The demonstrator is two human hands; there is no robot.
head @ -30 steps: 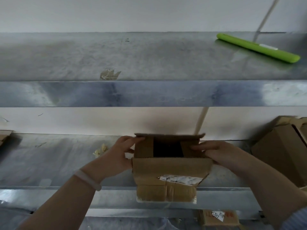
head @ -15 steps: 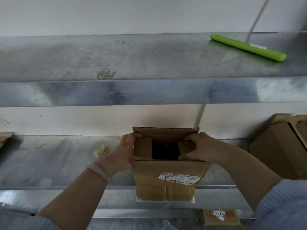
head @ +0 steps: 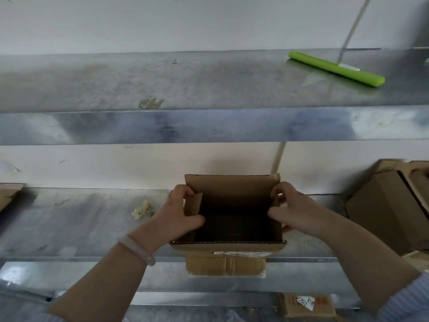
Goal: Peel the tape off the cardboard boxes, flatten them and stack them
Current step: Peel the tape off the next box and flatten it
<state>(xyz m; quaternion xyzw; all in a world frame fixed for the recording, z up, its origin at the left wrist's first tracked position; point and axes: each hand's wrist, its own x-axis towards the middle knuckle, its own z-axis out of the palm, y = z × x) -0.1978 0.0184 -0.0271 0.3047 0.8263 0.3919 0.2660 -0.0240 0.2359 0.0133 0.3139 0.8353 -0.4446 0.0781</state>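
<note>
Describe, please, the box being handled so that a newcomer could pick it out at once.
Find the lower metal shelf, beneath the one bearing the green mop head. Before its front edge is the open cardboard box, gripped by the left hand and right hand. Unlike the boxes at right, its front bears a torn white label.

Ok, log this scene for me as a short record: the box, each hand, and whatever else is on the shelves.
box: open on top, flaps up, at the front edge of the lower shelf
label: white, on the box's front face
left hand: grips the box's left flap
right hand: grips the box's right flap
wad: pale, crumpled, left of the box
other boxes: on the right of the same shelf
upper shelf: holds a green mop head
</note>
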